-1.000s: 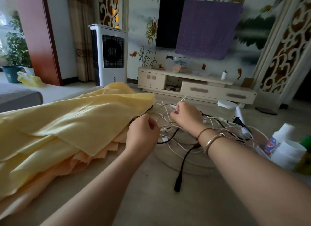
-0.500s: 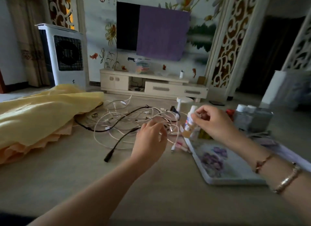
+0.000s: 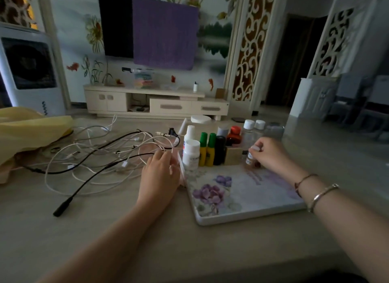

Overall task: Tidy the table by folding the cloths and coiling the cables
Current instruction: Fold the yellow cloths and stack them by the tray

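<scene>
Your left hand (image 3: 161, 175) rests on the worktop (image 3: 126, 230) at the right end of the tangled cables (image 3: 101, 156), its fingers (image 3: 166, 158) loosely spread and touching the white strands without clearly gripping any. Your right hand (image 3: 271, 154) pinches a small brown bottle (image 3: 251, 158) by its cap, fingers curled around it, at the far edge of the flowered tray (image 3: 248, 215). A row of bottles (image 3: 207, 150) stands along the tray's far left corner. The cables sprawl uncoiled across the worktop's middle, a black plug end (image 3: 61, 209) lying nearest you. The yellow cloth (image 3: 29, 133) lies heaped and unfolded at the left edge.
</scene>
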